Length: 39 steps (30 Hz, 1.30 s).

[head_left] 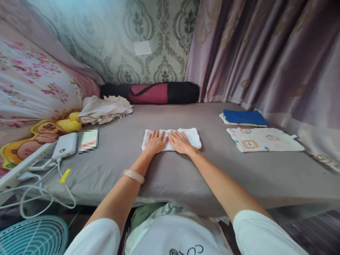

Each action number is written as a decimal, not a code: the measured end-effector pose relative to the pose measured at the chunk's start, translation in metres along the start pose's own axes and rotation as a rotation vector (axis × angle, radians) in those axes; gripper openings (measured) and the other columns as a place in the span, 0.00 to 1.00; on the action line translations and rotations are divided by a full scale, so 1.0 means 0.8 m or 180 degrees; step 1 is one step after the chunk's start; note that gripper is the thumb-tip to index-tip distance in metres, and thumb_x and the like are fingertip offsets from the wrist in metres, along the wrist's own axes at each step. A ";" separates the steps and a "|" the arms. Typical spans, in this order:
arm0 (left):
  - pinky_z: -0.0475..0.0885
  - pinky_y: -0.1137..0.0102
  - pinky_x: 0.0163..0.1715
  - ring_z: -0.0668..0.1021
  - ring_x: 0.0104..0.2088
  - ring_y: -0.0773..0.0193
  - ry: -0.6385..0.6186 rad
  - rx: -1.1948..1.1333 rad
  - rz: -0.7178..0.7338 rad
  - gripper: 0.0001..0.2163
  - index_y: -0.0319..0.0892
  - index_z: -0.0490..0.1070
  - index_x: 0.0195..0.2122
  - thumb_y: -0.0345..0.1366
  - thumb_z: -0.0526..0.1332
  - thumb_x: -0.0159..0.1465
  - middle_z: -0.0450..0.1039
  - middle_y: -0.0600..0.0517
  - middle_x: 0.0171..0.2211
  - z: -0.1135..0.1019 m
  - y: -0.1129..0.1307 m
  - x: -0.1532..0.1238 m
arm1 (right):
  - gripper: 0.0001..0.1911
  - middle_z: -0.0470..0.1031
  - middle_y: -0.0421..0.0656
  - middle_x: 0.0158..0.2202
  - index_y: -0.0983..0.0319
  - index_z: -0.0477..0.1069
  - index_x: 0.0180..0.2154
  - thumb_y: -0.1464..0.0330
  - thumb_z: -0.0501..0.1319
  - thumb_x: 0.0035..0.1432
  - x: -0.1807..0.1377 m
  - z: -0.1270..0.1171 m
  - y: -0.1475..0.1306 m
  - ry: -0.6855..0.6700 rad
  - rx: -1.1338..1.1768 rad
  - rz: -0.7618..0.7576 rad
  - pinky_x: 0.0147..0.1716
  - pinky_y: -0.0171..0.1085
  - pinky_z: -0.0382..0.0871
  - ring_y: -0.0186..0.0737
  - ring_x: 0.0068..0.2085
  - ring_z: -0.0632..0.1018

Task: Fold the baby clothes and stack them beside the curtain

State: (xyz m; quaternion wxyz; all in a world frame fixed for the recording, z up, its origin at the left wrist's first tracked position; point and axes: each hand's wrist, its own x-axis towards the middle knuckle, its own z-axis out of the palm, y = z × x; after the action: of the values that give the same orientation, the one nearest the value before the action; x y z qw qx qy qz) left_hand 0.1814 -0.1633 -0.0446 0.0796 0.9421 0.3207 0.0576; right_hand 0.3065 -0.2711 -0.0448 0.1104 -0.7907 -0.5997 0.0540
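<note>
A folded white cloth (195, 138) lies flat near the middle of the grey bed sheet (175, 177). My left hand (156, 142) rests palm down on its left half, fingers stretched out. On the cloth's middle, my right hand (180, 141) also lies flat with extended fingers, close beside the left one. Neither hand grips anything. To the right is a folded patterned cloth (265, 140), and behind it a folded blue cloth (244, 117) sits on top of another light piece.
Left on the bed are a crumpled cream cloth (105, 109), a yellow cartoon cushion (23, 145), a white power bank (65, 145) and a power strip (26, 164) with cables. A black and red long bag (151, 92) lies along the wall. A teal fan (32, 235) stands below.
</note>
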 end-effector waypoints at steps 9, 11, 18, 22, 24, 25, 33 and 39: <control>0.49 0.53 0.62 0.55 0.66 0.49 0.0000 0.0029 -0.0032 0.26 0.45 0.54 0.65 0.50 0.40 0.69 0.51 0.43 0.67 0.004 -0.001 0.003 | 0.28 0.49 0.42 0.69 0.59 0.53 0.66 0.60 0.37 0.68 0.001 0.002 0.001 0.0015 0.0015 0.0009 0.64 0.52 0.39 0.46 0.68 0.50; 0.49 0.53 0.62 0.54 0.66 0.48 -0.0044 0.0046 -0.0052 0.27 0.44 0.53 0.65 0.50 0.40 0.69 0.50 0.42 0.67 0.004 -0.002 0.003 | 0.28 0.49 0.42 0.69 0.59 0.52 0.66 0.60 0.37 0.68 0.001 0.002 0.001 0.0007 0.0027 0.0003 0.64 0.53 0.39 0.47 0.68 0.50; 0.50 0.54 0.62 0.54 0.66 0.48 0.0016 0.0211 -0.0005 0.27 0.44 0.53 0.65 0.49 0.40 0.70 0.51 0.41 0.67 0.004 0.001 0.001 | 0.28 0.50 0.43 0.68 0.59 0.53 0.66 0.60 0.37 0.68 -0.003 0.002 -0.002 0.0065 0.0045 0.0014 0.64 0.52 0.38 0.46 0.68 0.50; 0.51 0.53 0.62 0.55 0.66 0.48 0.0021 0.0323 -0.0013 0.26 0.43 0.54 0.65 0.48 0.40 0.70 0.52 0.40 0.66 0.007 0.001 0.002 | 0.28 0.51 0.44 0.68 0.61 0.53 0.65 0.60 0.38 0.68 -0.005 0.005 0.000 0.0184 0.0137 -0.0056 0.64 0.54 0.40 0.48 0.67 0.51; 0.51 0.54 0.62 0.54 0.66 0.49 -0.0025 0.0338 -0.0022 0.26 0.42 0.53 0.65 0.48 0.41 0.70 0.52 0.40 0.66 0.006 -0.003 0.005 | 0.28 0.51 0.45 0.68 0.61 0.52 0.66 0.60 0.39 0.68 -0.005 0.002 0.002 0.0195 0.0210 -0.0068 0.64 0.54 0.40 0.47 0.67 0.51; 0.51 0.55 0.62 0.55 0.66 0.49 -0.0077 0.0342 0.0005 0.27 0.40 0.52 0.66 0.48 0.41 0.70 0.52 0.40 0.66 0.004 -0.005 0.006 | 0.28 0.51 0.46 0.68 0.62 0.51 0.66 0.60 0.40 0.68 -0.005 0.000 0.003 0.0149 0.0263 -0.0072 0.64 0.54 0.41 0.47 0.67 0.51; 0.46 0.49 0.63 0.52 0.67 0.50 0.0238 0.0780 0.0346 0.24 0.41 0.56 0.65 0.42 0.41 0.70 0.51 0.44 0.67 -0.008 -0.004 0.005 | 0.29 0.48 0.52 0.68 0.69 0.51 0.65 0.60 0.39 0.68 -0.003 -0.013 -0.012 0.0337 0.0294 -0.0316 0.65 0.56 0.35 0.46 0.68 0.47; 0.49 0.49 0.63 0.51 0.67 0.50 -0.0362 0.0397 0.0370 0.26 0.41 0.50 0.67 0.45 0.39 0.71 0.47 0.44 0.68 -0.004 -0.014 0.011 | 0.31 0.48 0.51 0.68 0.70 0.50 0.66 0.60 0.37 0.68 0.002 -0.016 -0.005 -0.0115 0.0461 -0.0353 0.65 0.54 0.39 0.45 0.68 0.48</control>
State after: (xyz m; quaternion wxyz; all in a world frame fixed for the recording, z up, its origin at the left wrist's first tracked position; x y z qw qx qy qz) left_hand 0.1807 -0.1487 -0.0428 0.0355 0.9639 0.2635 -0.0115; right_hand 0.3062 -0.2696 -0.0315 0.1592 -0.7451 -0.6390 0.1054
